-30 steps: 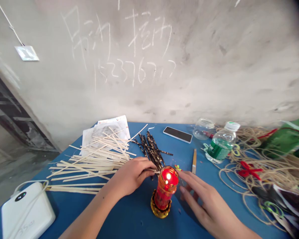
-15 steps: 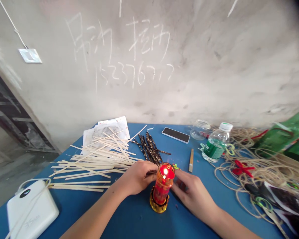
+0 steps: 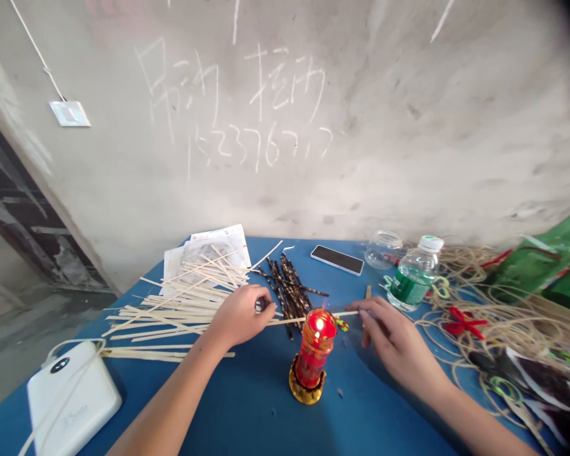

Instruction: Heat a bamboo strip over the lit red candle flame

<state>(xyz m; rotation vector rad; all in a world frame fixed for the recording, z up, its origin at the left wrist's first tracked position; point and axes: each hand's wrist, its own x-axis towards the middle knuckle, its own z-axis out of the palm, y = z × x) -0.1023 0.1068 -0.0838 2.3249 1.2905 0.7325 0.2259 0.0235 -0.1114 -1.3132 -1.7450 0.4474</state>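
A thin pale wooden stick (image 3: 289,321) stretches level just behind the lit red candle (image 3: 312,364), which stands in a gold base. Closed around the stick's left end is my left hand (image 3: 244,311), beside the pile of pale sticks (image 3: 171,316). My right hand (image 3: 392,332) has its fingertips at the other end, with thumb and index finger closed on it. Whether the stick touches the candle cannot be made out. Dark, scorched-looking sticks (image 3: 289,285) lie behind it in a loose bundle. A small green and yellow piece (image 3: 342,323) lies near the candle.
A white power bank (image 3: 73,399) with a cable is at left. Behind are papers (image 3: 228,244) and a phone (image 3: 337,259). To the right stand a glass jar (image 3: 382,249), a water bottle (image 3: 412,275) and green bottles (image 3: 532,266), amid coiled cord (image 3: 449,316) and scissors (image 3: 522,411).
My hands have moved apart from close beside the candle, the left one leftward and the right one rightward. The pale stick between them now shows behind the candle.
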